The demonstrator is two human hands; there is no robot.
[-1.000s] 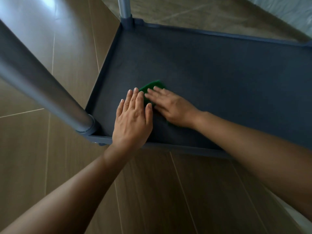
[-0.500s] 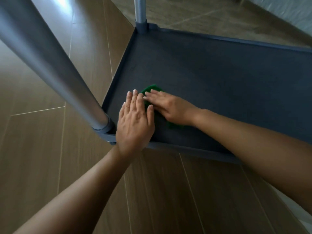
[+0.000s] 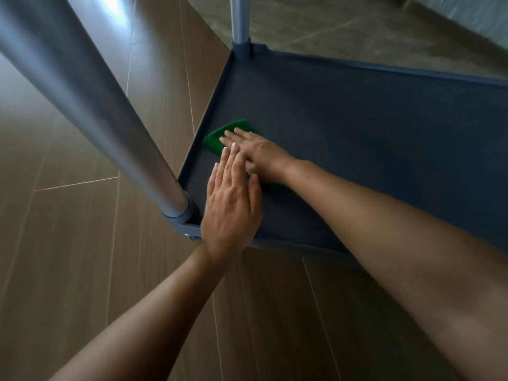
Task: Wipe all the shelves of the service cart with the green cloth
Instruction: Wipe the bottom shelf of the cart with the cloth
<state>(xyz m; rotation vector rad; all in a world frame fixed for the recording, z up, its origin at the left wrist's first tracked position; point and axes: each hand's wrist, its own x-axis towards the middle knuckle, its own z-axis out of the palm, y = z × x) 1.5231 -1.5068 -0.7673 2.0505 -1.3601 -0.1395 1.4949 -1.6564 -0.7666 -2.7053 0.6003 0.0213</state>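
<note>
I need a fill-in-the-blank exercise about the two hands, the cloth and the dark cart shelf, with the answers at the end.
1. The flat right hand presses a ___ fabric cloth.
2. The cloth lies ___ the dark blue-grey plastic shelf.
3. The left hand has its fingers ___, not curled.
4. The round silver metal post stands at the shelf's ___.
Answers: green, on, straight, corner.

Cloth (image 3: pixel 216 138) lies on shelf (image 3: pixel 357 133) by left rim, under right hand (image 3: pixel 259 155).
</note>
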